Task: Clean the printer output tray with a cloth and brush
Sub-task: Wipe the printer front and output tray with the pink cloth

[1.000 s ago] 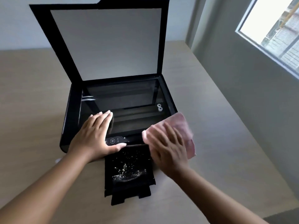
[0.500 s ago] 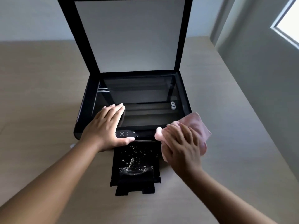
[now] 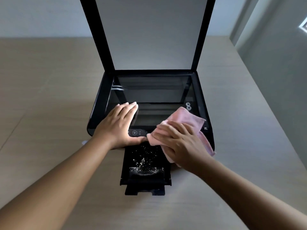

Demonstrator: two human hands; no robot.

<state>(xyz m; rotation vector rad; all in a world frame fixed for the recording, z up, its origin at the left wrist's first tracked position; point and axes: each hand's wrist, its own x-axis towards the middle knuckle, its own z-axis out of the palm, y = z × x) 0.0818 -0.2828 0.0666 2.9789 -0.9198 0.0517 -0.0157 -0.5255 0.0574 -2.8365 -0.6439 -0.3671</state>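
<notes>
A black printer (image 3: pixel 99 103) sits on a wooden table with its scanner lid (image 3: pixel 151 34) raised upright. Its output tray (image 3: pixel 127 176) juts out toward me, strewn with pale crumbs (image 3: pixel 142 159). My left hand (image 3: pixel 118 125) lies flat on the printer's front left corner, thumb along the front edge by the control panel. My right hand (image 3: pixel 181 143) presses a pink cloth (image 3: pixel 187 118) against the printer's front right, above the tray's right side. No brush is in view.
The wooden table (image 3: pixel 41 97) extends left and right of the printer. A grey wall (image 3: pixel 274 72) runs along the table's right edge. Two small white rings (image 3: pixel 188 105) rest on the scanner glass at the right.
The camera has shifted so the printer sits more centrally. My right hand with the cloth has edged left toward the control panel. My left hand stays on the printer.
</notes>
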